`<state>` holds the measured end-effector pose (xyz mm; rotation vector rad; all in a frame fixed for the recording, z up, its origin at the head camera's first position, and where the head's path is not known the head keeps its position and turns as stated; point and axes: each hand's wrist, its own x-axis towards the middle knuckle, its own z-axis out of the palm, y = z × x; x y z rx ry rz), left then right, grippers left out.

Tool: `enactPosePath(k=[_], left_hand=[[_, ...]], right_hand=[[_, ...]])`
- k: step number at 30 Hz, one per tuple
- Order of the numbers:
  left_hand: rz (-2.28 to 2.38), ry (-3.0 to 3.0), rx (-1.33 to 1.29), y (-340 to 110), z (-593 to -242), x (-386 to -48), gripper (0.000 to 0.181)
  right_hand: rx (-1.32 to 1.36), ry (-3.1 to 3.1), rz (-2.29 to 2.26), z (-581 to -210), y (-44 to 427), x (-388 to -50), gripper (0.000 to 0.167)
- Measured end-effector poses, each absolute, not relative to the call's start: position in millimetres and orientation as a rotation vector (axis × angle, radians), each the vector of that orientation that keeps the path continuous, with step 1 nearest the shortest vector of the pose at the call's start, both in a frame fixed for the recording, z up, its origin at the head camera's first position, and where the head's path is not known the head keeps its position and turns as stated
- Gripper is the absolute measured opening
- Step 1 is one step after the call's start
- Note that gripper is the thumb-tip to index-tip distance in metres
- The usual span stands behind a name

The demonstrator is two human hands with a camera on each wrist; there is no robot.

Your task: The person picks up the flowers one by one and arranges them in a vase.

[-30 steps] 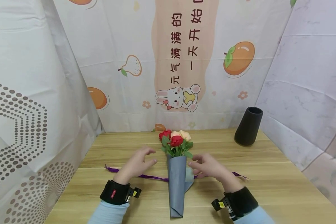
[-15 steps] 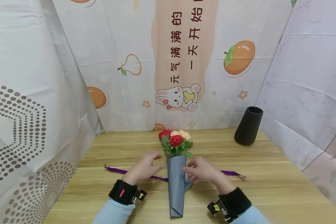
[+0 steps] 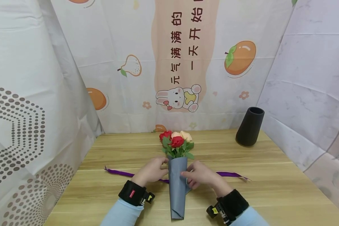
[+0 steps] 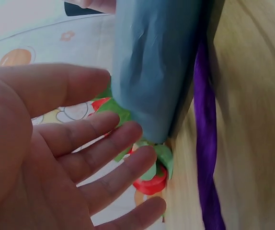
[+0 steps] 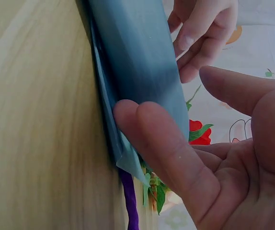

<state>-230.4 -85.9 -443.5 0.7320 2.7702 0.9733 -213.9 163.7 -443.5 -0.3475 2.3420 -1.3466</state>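
A bouquet of red and peach roses (image 3: 177,142) lies on the table, its stems rolled in grey-blue wrapping paper (image 3: 177,188). Under the roll runs a purple ribbon (image 3: 119,172), with its ends out to both sides. My left hand (image 3: 152,171) is at the left edge of the paper, thumb and fingers spread and relaxed in the left wrist view. On the other side, my right hand (image 3: 201,174) has its fingers at the paper's right edge, where a loose flap (image 5: 130,160) shows. Neither hand is curled round the bouquet; exact contact is hard to tell.
A black vase (image 3: 250,127) stands at the table's back right. Behind the wooden table (image 3: 124,146) hangs a printed cloth (image 3: 113,78), with further cloths along the left and right sides.
Both hands have moved inward to the wrapped bouquet, the left one to the right and the right one to the left. Bouquet, ribbon and vase have stayed in place.
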Motion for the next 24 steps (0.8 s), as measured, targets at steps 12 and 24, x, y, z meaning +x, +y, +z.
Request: enactPosePath(k=[12,24], left_hand=[[0.926,2.771,0.628,-73,-446,-235,0.036],[0.890,2.831,0.580,-69,-451,-239,0.028]], right_hand=[[-0.367,2.397,-1.295,-447,156,-215,0.036],[-0.338,2.394,-1.314,-452,152,-221,0.034]])
